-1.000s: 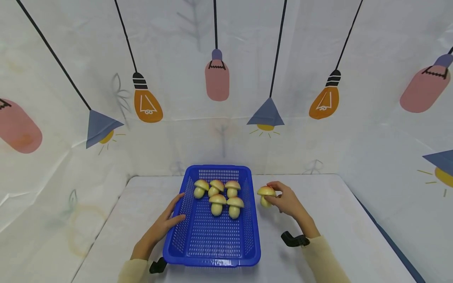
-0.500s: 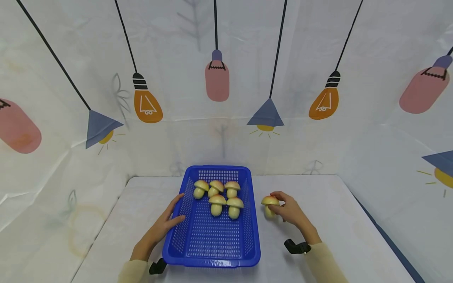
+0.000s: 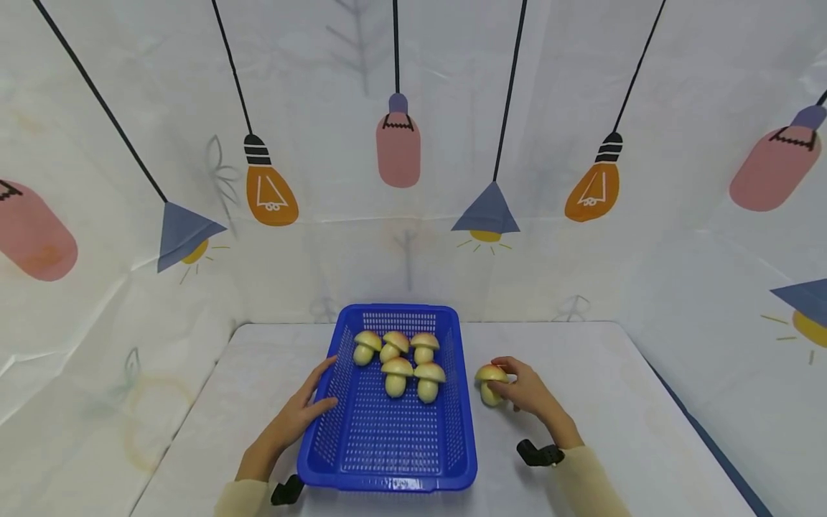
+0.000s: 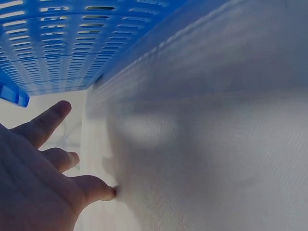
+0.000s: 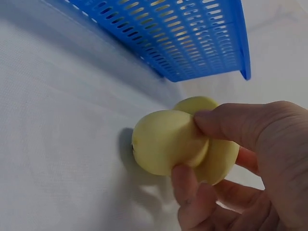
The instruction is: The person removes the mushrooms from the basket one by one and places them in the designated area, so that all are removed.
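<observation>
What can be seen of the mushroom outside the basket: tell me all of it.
The mushroom has a domed, pale yellow cap, reddish on top, and a plump yellow-green stem with a small dark spot at its end. It looks smooth and whole, perhaps plastic or foam. The right grip pinches it near where cap meets stem. It is right of the blue basket, apart from it; whether it touches the white table is unclear.

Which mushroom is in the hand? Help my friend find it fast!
Look for the rectangular blue slotted plastic basket on the white table. Just right of it, a bare right hand pinches a pale yellow mushroom with a domed, red-tinged cap. It's the only mushroom outside; five similar yellow mushrooms lie in the basket.
</observation>
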The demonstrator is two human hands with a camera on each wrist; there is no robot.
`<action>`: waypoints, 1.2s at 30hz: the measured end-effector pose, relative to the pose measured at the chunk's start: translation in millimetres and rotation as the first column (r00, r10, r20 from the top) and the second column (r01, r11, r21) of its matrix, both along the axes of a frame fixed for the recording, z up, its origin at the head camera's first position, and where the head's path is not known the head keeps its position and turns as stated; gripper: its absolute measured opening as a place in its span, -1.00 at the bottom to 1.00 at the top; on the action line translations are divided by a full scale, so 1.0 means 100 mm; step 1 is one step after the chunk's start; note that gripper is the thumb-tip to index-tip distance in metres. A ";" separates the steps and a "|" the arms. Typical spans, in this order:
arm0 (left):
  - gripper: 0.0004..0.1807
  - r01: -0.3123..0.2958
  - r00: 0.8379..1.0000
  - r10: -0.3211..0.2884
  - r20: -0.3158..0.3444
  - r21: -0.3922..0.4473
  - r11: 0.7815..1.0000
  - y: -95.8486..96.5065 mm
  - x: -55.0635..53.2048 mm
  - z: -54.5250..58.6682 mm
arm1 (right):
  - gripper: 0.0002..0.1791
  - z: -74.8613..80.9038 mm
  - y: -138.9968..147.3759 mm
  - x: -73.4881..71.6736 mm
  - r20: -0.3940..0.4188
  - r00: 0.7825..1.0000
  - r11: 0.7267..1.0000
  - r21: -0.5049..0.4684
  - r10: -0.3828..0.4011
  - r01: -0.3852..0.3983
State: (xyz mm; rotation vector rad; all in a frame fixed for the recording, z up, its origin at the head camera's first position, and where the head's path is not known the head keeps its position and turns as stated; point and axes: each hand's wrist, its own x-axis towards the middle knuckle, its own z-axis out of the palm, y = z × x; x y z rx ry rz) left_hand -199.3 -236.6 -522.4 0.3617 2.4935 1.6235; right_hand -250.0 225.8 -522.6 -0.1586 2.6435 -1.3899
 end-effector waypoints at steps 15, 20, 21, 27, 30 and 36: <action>-0.19 -0.012 1.000 0.012 -0.007 -0.015 1.000 0.00 0.00 -0.02 | -0.33 0.02 -0.01 -0.01 0.004 1.000 0.998 0.060 0.017 -0.017; -0.19 -0.009 1.000 0.009 -0.011 -0.015 1.000 0.00 0.00 -0.03 | -0.43 0.02 0.00 -0.02 -0.042 0.998 0.997 0.059 0.043 -0.041; -0.19 -0.010 1.000 0.009 -0.012 -0.015 1.000 0.00 0.00 -0.03 | -0.44 0.02 0.00 -0.02 -0.051 0.997 0.997 0.057 0.052 -0.049; -0.19 -0.010 1.000 0.010 -0.013 -0.016 1.000 -0.01 0.00 -0.04 | -0.42 0.04 -0.01 -0.03 -0.057 0.996 0.996 0.054 0.068 -0.065; -0.19 -0.013 1.000 0.013 -0.010 -0.014 1.000 -0.01 -0.01 -0.04 | -0.41 0.04 -0.02 -0.02 -0.068 0.995 0.995 0.071 0.070 -0.066; -0.19 -0.018 1.000 0.018 -0.012 -0.010 1.000 -0.01 -0.01 -0.05 | -0.41 0.04 -0.03 -0.02 -0.043 0.998 0.997 0.059 0.047 -0.044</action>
